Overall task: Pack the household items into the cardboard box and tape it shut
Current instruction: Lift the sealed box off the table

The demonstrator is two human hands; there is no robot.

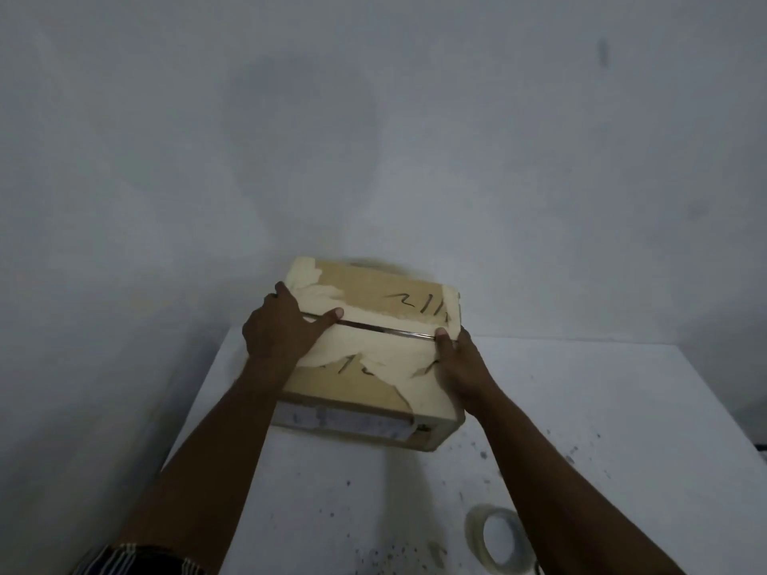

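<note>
At 7 o'clock a dark striped fabric sleeve shows. The left hand lies on the 9 o'clock side of the tan rectangular cardboard box. Its fingers bend over the edge in a grip, and its thumb stretches along the dark seam between the closed top flaps. The box sits mid-picture, on the 11 o'clock corner of the white speckled table. The right hand grips the box's 3 o'clock edge, thumb tip on the seam, fingers wrapped down the side. A pale translucent roll of tape lies on the table at 5 o'clock, partly behind the right forearm.
</note>
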